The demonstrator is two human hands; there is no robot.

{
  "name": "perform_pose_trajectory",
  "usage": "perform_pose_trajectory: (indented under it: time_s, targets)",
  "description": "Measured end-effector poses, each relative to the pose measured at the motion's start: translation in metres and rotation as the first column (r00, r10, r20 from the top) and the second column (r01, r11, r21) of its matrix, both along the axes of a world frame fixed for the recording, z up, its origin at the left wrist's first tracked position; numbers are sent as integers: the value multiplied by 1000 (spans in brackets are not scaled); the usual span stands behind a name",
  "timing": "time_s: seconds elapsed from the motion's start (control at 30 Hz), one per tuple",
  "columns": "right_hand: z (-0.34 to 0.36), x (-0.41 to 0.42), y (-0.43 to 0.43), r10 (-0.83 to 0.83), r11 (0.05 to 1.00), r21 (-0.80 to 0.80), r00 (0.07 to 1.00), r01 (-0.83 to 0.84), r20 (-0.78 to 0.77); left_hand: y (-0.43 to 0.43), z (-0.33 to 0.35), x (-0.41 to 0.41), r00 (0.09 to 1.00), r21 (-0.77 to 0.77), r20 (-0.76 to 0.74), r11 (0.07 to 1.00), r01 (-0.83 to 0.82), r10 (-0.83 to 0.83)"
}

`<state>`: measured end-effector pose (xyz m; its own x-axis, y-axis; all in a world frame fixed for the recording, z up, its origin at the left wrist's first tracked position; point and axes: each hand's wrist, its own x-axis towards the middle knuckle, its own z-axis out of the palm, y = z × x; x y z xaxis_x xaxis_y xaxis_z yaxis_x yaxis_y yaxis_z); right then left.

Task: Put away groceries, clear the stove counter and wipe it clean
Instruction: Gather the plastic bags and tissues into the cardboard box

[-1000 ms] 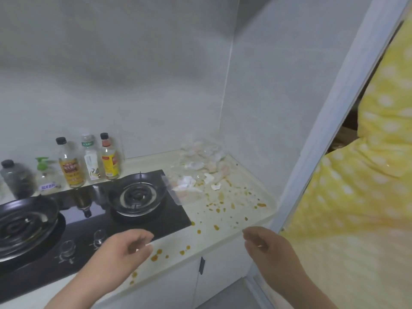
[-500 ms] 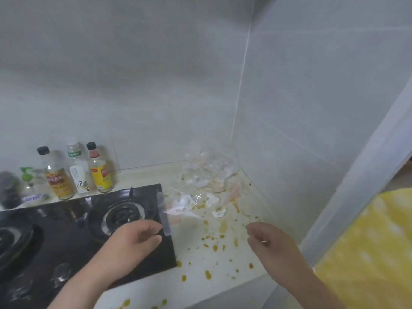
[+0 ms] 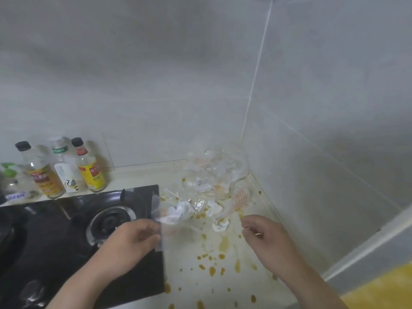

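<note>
A vertical corner seam divides two grey tiled walls. Left of the seam runs the back wall; right of it stands the side wall, crossed by a slanting pale grout line. Far left of the seam and low down, a row of containers stands upright on the counter, against the back wall. Nearest the seam is a dark-capped bottle with a yellow label, then a white-capped bottle with a green band, then a black-capped bottle with a yellow and red label. Farthest off is a green pump dispenser, blurred. Down to the right of the seam, a pale frame slants past the side wall, with yellow fabric beyond it.
</note>
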<state>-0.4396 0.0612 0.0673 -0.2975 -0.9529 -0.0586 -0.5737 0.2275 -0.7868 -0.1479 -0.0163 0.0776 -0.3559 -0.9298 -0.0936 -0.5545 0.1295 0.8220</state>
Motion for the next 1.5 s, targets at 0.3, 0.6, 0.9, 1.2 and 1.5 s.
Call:
perform_pose_trajectory:
  time_s: [0.3,0.6,0.9,1.2,1.5]
  targets:
    - [-24,3,-73,59,996,64,998,-58,-12,-79,-38,-4,1000,50,-11,999,12,-11]
    - [-69,-20,-130,114,985,133,993,-111,-14,-137,-103,-38,996,42,92,999,0,-4]
    - [-118,-41,-176,184,965,177,979,-196,83,-160,-156,-71,912,19,381,988,154,-149]
    - [-157,-54,-202,324,927,215,945,-308,-41,-180,-181,-87,775,89,589,971,220,-230]
    - [-158,-63,-228,666,721,470,696,-509,-269,-197,-193,-90,737,44,641,969,245,-216]
